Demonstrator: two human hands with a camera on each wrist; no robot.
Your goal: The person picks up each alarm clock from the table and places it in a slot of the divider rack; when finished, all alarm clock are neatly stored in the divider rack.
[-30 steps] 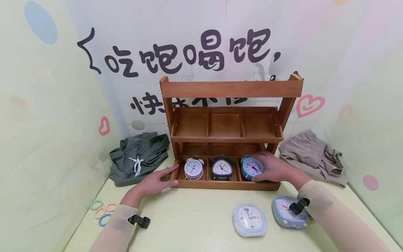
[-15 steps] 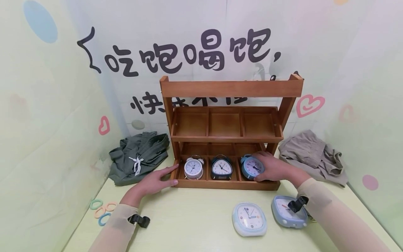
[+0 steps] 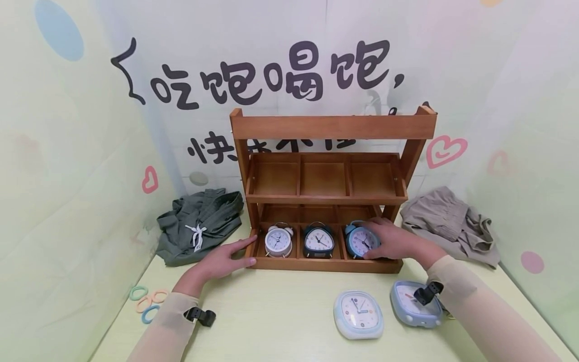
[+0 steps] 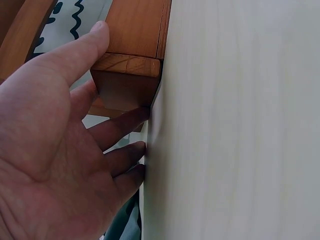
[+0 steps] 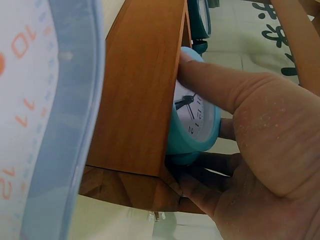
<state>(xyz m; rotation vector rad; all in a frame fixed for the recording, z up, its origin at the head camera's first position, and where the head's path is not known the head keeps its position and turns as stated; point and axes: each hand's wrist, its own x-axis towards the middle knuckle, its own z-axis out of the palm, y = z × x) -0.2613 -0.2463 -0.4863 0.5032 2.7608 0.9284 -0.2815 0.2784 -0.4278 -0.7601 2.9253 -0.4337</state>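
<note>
Right hand (image 3: pixel 392 241) curled round blue alarm clock (image 3: pixel 359 241), thumb across its face, fingers behind; clock stands upright in right-hand compartment of bottom shelf of wooden rack (image 3: pixel 332 127). Left hand (image 3: pixel 221 261) flat, fingers straight, pressed against rack's lower left corner, thumb on front rail. White clock (image 3: pixel 278 241) in left compartment, black clock (image 3: pixel 318 241) in middle. Two square clocks (image 3: pixel 358 314) lie flat on table (image 3: pixel 271 322) in front of rack. Green garment (image 3: pixel 199 231) left of rack, beige garment (image 3: pixel 452 223) right.

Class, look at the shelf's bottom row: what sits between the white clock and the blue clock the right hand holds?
In the head view, a black clock sits in the middle compartment, between the white clock and the blue clock held by the right hand.
</note>
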